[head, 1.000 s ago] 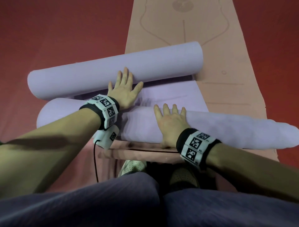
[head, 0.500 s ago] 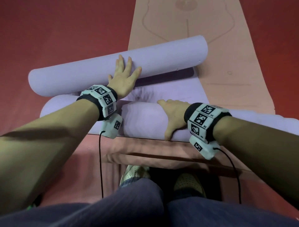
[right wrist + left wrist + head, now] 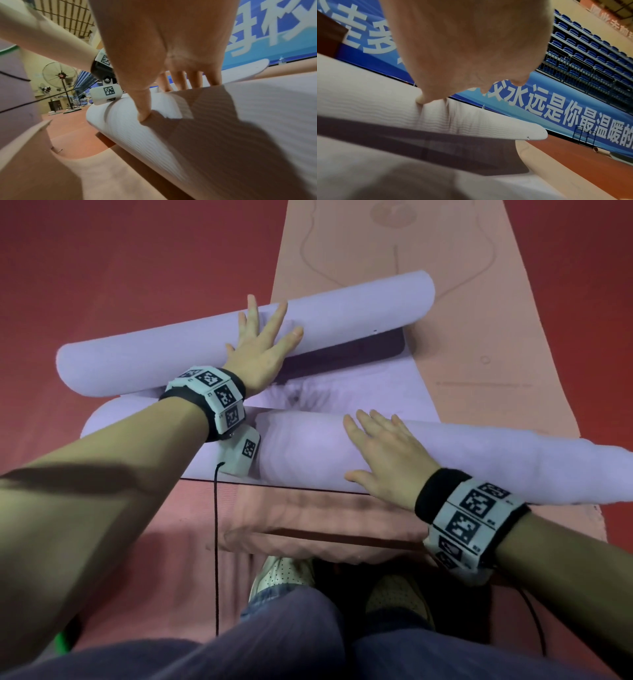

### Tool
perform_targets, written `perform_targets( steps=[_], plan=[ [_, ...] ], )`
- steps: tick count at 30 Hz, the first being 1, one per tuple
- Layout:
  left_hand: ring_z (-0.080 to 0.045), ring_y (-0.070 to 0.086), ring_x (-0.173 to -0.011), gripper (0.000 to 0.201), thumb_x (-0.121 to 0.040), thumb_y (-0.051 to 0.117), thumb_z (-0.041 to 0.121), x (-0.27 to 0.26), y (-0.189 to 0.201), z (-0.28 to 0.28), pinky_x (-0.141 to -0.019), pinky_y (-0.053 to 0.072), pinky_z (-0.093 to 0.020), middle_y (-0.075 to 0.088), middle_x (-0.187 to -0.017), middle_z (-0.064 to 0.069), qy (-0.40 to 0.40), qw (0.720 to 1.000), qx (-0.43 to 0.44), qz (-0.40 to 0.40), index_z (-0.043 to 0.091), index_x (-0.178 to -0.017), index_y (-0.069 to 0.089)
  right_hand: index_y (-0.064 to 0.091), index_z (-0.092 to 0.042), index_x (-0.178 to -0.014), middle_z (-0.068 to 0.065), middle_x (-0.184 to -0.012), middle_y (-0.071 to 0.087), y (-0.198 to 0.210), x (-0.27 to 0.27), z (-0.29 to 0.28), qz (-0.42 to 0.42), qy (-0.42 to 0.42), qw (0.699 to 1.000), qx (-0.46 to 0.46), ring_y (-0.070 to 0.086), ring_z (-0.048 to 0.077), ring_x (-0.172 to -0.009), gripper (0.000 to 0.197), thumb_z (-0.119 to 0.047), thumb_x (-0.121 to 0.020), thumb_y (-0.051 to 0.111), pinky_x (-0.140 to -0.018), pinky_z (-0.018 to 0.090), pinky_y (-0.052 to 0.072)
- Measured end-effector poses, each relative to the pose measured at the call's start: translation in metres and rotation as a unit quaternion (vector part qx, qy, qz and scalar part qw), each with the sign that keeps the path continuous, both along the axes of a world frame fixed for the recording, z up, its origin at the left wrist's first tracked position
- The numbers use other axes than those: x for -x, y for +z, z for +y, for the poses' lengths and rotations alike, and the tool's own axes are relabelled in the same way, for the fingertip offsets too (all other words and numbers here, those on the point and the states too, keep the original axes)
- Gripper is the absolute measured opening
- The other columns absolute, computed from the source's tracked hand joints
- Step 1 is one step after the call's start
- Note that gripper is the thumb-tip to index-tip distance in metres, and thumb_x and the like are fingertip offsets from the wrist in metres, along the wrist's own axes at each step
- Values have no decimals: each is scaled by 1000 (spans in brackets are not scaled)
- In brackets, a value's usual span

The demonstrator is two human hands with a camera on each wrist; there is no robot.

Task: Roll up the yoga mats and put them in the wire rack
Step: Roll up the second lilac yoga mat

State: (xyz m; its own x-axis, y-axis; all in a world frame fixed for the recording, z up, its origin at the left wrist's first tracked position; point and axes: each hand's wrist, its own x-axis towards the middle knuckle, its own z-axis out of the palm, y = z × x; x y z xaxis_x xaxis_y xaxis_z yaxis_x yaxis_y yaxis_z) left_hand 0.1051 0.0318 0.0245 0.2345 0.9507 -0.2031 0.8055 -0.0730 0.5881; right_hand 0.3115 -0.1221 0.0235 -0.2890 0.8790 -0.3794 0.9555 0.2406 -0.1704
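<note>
A lavender yoga mat lies across a pink one, rolled in from both ends. Its far roll runs slantwise, and my left hand presses on it with spread, straight fingers. The near roll is thicker and uneven toward its right end. My right hand lies flat on top of it, fingers straight and thumb out. A short flat stretch of the mat shows between the two rolls. In the left wrist view my left hand sits on the far roll; in the right wrist view my right hand sits on the near roll.
The pink mat lies flat and stretches away from me over the red floor. Its near end is folded up by my shoes. A blue metal frame stands far off by the banner wall. Standing fans are at the left.
My left hand has slid up from the foot of the far roll onto its top. My right hand curled over the near roll, then flattened again farther right.
</note>
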Motion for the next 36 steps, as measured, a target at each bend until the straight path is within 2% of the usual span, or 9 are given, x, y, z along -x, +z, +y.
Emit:
perform_targets(
  steps=[6,10,12,15,19,24,28,32,36],
  plan=[
    [-24,-17,-153,75,-90,30,72,-3,0,-3,-114,-9,-68,-24,-165,1,-9,1000,6,-9,45,-157,10,-14,-10,-154,22,-161,-6,-22,11,0,-117,19,993,-26,0,41,-149,137,-59,-66,80,-119,58,3],
    [-26,-13,-154,96,-74,19,87,8,-17,-43,-119,-5,-64,-13,-167,-1,-105,989,-20,98,40,-158,16,-3,-16,-154,16,-151,26,-24,10,24,-124,-11,992,-37,26,39,-140,137,-53,-56,85,-115,59,18],
    [-29,-1,-155,108,-69,12,97,17,-27,-70,-120,3,-62,1,-168,-4,-216,951,-88,201,36,-158,21,3,-15,-153,12,-142,36,-25,9,25,-124,-2,991,-50,39,34,-128,135,-53,-54,85,-111,56,26],
    [-36,29,-147,127,-58,31,103,24,-30,-91,-116,22,-61,25,-164,-9,-287,912,-120,268,28,-159,19,5,-16,-153,12,-141,36,-28,9,15,-134,3,988,-72,40,34,-124,130,-51,-56,84,-110,55,27],
    [-36,44,-133,137,-52,62,92,24,-27,-111,-107,35,-57,37,-155,-12,-308,895,-121,300,22,-159,12,5,-19,-152,11,-142,35,-21,3,-3,-127,22,990,-53,40,33,-125,125,-48,-59,83,-109,52,28],
    [-33,51,-121,126,-57,62,85,16,-28,-162,-98,41,-53,46,-146,-10,-318,901,-126,268,18,-156,23,-1,-18,-154,12,-149,29,-14,-13,-47,-127,47,991,0,35,32,-134,122,-52,-66,75,-112,52,25],
    [-34,47,-124,119,-62,60,80,8,-24,-187,-101,38,-55,43,-148,-12,-312,905,-123,260,18,-157,21,-8,-20,-155,11,-155,20,-11,-20,-69,-111,34,993,10,25,33,-140,116,-51,-73,68,-117,51,16],
    [-32,25,-145,125,-69,56,83,4,-19,-182,-115,21,-55,18,-163,-12,-318,901,-59,290,21,-159,-5,-29,-24,-149,15,-163,-8,-17,-4,-78,-105,3,994,-27,-4,38,-150,121,-51,-81,67,-115,63,-1],
    [-30,-7,-154,118,-65,10,95,-1,-17,-177,-121,1,-58,-10,-167,-13,-283,920,-10,272,25,-157,-16,-29,-24,-150,16,-160,-24,-28,15,-76,-75,-20,997,1,-19,42,-147,113,-70,-85,52,-111,67,-11]
  ],
)
